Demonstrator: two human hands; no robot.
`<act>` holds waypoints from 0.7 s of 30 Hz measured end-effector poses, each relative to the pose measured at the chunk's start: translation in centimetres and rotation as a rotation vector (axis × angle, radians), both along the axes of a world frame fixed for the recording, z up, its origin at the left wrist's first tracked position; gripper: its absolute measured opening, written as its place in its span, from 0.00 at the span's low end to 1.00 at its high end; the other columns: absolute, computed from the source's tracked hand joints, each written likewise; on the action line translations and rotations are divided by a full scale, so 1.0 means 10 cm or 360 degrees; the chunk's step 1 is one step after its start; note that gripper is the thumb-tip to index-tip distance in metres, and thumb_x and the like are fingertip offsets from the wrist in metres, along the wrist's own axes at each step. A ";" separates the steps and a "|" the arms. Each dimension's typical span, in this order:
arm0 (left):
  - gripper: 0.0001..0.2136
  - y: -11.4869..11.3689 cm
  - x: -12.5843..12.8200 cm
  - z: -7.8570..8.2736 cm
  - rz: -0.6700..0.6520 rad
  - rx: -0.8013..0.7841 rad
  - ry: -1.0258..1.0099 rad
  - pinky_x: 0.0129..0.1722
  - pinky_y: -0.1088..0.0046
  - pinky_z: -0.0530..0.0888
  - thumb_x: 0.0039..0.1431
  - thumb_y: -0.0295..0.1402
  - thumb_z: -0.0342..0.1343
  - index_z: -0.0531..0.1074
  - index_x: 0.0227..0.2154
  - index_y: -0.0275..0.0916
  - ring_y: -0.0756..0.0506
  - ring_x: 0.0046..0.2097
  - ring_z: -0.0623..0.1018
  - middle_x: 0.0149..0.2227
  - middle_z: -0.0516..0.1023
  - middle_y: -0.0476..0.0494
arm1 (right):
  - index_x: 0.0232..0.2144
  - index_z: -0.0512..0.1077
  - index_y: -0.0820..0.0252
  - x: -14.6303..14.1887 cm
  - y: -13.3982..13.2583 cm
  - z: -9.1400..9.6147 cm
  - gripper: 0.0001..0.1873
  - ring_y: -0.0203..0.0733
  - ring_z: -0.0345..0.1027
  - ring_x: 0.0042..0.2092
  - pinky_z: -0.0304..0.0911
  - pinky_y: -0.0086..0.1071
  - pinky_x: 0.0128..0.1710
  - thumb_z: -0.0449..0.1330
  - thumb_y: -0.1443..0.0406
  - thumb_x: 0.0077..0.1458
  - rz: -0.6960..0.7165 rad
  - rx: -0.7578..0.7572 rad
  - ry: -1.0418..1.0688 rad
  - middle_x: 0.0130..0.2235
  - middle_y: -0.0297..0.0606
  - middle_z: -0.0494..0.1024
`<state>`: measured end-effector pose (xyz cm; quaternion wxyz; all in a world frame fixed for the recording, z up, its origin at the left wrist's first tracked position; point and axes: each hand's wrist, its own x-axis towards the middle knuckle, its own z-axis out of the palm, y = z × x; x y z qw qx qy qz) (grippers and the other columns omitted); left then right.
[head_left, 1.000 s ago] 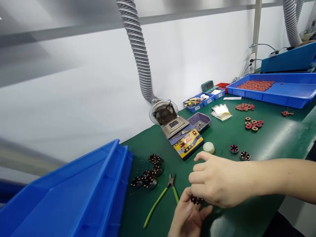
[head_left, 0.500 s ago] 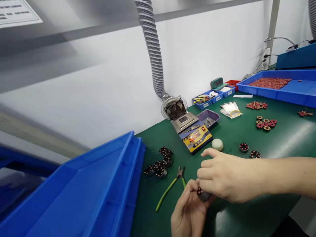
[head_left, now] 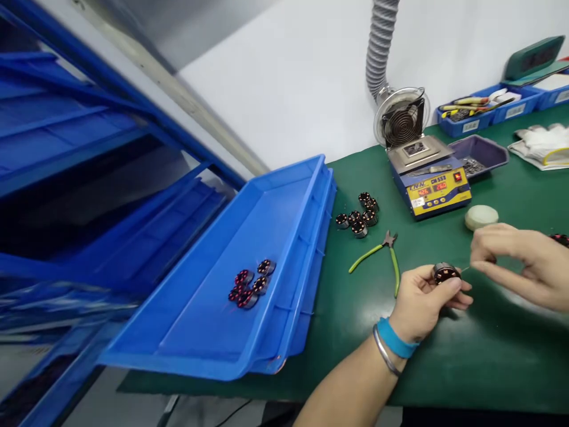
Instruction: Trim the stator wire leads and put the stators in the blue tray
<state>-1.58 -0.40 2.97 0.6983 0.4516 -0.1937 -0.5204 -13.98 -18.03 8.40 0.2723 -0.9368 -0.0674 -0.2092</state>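
Note:
My left hand (head_left: 427, 296), with a blue band and a metal bangle at the wrist, holds a round black motor stator (head_left: 446, 273) between thumb and fingers. Copper-coloured windings show on the stator's face. Just to the right, my right hand (head_left: 520, 264) is closed in a pinch. A thin light wire (head_left: 465, 268) runs from the stator's side to its fingertips. Green-handled cutting pliers (head_left: 390, 240) lie spread on the green table left of my left hand. Beyond them sits a cluster of several black stators (head_left: 359, 228).
Stacked blue trays (head_left: 200, 320) stand on the left, with several stators (head_left: 246, 296) in the top one. A soldering pot (head_left: 438, 190) sits at the back under a fume hose (head_left: 381, 47). Nearby are a round pale block (head_left: 481, 217), a purple bin (head_left: 493, 151) and white gloves (head_left: 544, 142).
My view has swung left and down, bringing the stators in the blue tray into sight. My right hand has drawn away from the stator to the right, the wire between its fingers.

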 end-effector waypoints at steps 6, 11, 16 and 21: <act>0.33 -0.06 0.06 -0.05 0.0065 0.0097 0.0087 0.31 0.76 0.77 0.38 0.52 0.78 0.74 0.39 0.34 0.46 0.33 0.83 0.34 0.82 0.40 | 0.33 0.73 0.57 -0.07 -0.28 -0.32 0.17 0.41 0.69 0.36 0.65 0.34 0.38 0.59 0.53 0.69 -0.0290 0.0436 0.0134 0.34 0.36 0.75; 0.30 -0.09 0.06 -0.04 0.0225 0.0138 0.0232 0.38 0.73 0.78 0.38 0.50 0.79 0.69 0.34 0.37 0.43 0.41 0.83 0.38 0.82 0.39 | 0.47 0.74 0.51 0.02 0.02 -0.54 0.12 0.49 0.74 0.45 0.69 0.38 0.44 0.66 0.57 0.64 -0.0092 0.0357 -0.0019 0.45 0.39 0.78; 0.25 -0.10 0.00 -0.04 0.0433 0.0127 0.0222 0.29 0.81 0.70 0.39 0.46 0.79 0.74 0.29 0.34 0.53 0.32 0.72 0.30 0.73 0.49 | 0.49 0.71 0.52 0.14 0.25 -0.75 0.15 0.51 0.73 0.47 0.65 0.45 0.47 0.65 0.54 0.64 -0.0161 0.0113 -0.0164 0.47 0.40 0.77; 0.26 -0.10 -0.01 -0.06 0.0427 0.0121 0.0226 0.30 0.79 0.71 0.38 0.45 0.80 0.75 0.32 0.33 0.54 0.29 0.72 0.30 0.75 0.49 | 0.36 0.71 0.56 0.15 0.28 -0.74 0.08 0.41 0.70 0.37 0.61 0.39 0.42 0.60 0.61 0.69 -0.0133 0.0152 -0.0169 0.36 0.33 0.75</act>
